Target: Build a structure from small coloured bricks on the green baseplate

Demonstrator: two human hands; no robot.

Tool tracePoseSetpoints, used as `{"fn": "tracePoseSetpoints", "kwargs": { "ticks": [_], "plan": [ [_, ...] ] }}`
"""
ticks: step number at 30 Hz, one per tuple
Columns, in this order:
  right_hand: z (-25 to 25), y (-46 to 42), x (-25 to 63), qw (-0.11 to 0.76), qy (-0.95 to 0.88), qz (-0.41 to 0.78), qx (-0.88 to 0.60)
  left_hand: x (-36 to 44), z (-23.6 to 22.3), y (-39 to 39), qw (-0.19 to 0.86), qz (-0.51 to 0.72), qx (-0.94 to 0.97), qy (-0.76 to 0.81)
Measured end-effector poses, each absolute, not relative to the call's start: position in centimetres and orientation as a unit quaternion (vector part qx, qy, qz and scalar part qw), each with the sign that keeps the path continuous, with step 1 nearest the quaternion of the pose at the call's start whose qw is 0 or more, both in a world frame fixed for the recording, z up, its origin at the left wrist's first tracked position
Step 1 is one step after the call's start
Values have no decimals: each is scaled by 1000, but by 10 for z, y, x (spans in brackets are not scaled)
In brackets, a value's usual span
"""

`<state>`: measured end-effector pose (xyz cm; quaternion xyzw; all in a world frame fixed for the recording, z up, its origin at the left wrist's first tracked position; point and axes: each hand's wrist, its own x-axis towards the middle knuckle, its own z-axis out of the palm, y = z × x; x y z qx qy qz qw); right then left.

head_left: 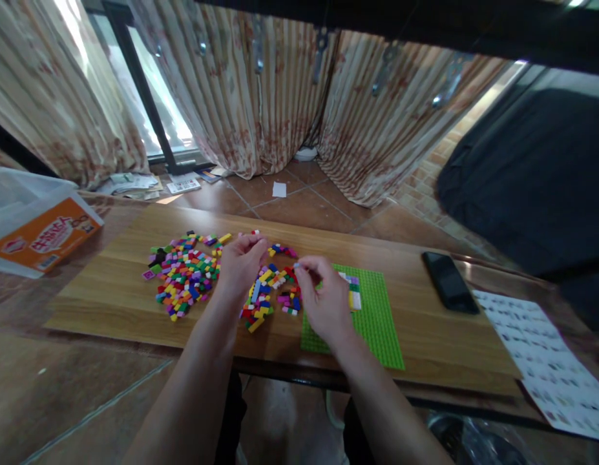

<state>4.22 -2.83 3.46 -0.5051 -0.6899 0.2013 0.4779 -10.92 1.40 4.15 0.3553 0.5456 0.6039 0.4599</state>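
Wooden tabletop (439,349): green baseplate (384,323) lies right, nearer the right hand (323,297) than the left hand (241,257); both pinch narrowly, contents unclear.

It looks like a room in a home: long floral-striped curtains (289,97) hang before a glass door (154,97), above a brown tiled floor (299,187).

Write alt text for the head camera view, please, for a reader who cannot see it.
Two bare hands, left and right, work over colourful toy bricks on a wooden board. The right is above a green baseplate holding some bricks; a black phone lies further right.
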Motion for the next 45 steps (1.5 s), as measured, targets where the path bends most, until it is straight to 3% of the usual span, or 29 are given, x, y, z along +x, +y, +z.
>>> {"fn": "tracePoseSetpoints", "kwargs": {
  "ticks": [5, 11, 18, 30, 45],
  "plan": [
    [54, -13, 102, 536, -588, 212, -568, -82, 29, 9, 451, 515, 508, 522],
    [45, -9, 156, 428, -582, 163, -672, -51, 26, -1, 429, 417, 634, 490],
    [31, -13, 151, 365, -606, 152, -690, -30, 24, -2, 401, 372, 671, 500],
    [34, -15, 135, 338, -644, 181, -662, -19, 27, -5, 357, 321, 731, 485],
    [25, -13, 138, 371, -612, 218, -664, -10, 17, -10, 248, 301, 774, 499]
  ]
}}
